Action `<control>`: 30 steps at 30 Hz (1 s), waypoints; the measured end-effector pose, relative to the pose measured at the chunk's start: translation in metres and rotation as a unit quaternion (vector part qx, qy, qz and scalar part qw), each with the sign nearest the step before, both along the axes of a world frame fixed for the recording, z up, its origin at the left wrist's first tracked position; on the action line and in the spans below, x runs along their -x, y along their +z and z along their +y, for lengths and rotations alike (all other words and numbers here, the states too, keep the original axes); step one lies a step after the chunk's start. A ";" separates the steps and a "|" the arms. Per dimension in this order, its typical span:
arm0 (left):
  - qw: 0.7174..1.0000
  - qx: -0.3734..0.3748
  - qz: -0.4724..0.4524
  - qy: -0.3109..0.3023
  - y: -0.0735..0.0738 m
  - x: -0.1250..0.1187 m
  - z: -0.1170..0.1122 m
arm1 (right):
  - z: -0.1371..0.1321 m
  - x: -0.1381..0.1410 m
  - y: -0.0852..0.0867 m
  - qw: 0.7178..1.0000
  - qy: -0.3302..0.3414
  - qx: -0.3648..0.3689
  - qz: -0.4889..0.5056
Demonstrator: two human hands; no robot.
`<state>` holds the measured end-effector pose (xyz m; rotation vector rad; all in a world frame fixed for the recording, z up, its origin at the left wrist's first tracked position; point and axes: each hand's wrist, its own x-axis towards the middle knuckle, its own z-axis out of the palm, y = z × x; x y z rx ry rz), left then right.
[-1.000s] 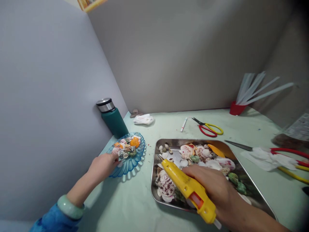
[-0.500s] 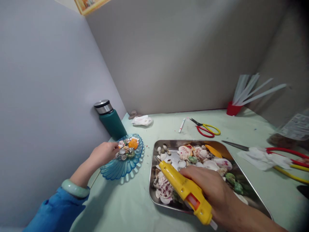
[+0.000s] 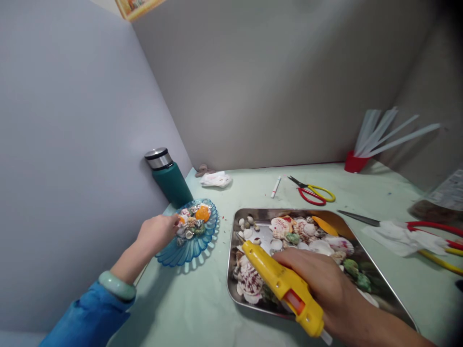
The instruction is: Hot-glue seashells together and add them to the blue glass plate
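My left hand reaches over the left side of a blue, translucent, fluted plate. Its fingers are pinched together at a small orange-and-white shell on the edge of a cluster of shells; the fingertips are partly hidden. A larger orange shell sits on the same cluster. In my right hand is a yellow hot glue gun, its nozzle pointing up and left. The glue gun is above a metal tray holding many loose shells, including a ribbed white-and-maroon one.
A green bottle stands behind the plate, near crumpled white tissue. Scissors and a white marker lie behind the tray. Another pair of scissors, tissue-wrapped, lies at right. A red cup holds glue sticks.
The view has shifted slightly, so everything appears a little further right. My left fingers stay at the shell cluster, and my right hand keeps the glue gun over the tray.
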<state>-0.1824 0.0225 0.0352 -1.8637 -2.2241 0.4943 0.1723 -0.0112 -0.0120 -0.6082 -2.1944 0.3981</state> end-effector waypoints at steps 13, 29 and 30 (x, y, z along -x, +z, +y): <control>0.999 0.020 0.014 -0.028 -0.010 -0.009 0.002 | 0.000 -0.001 0.000 1.000 0.008 0.010 -0.007; 0.997 0.061 0.027 -0.043 0.010 0.000 -0.022 | 0.002 -0.001 -0.004 1.000 0.013 0.015 -0.009; 0.996 0.071 0.020 -0.043 0.010 0.002 -0.024 | 0.002 -0.001 -0.004 1.000 0.012 0.012 -0.009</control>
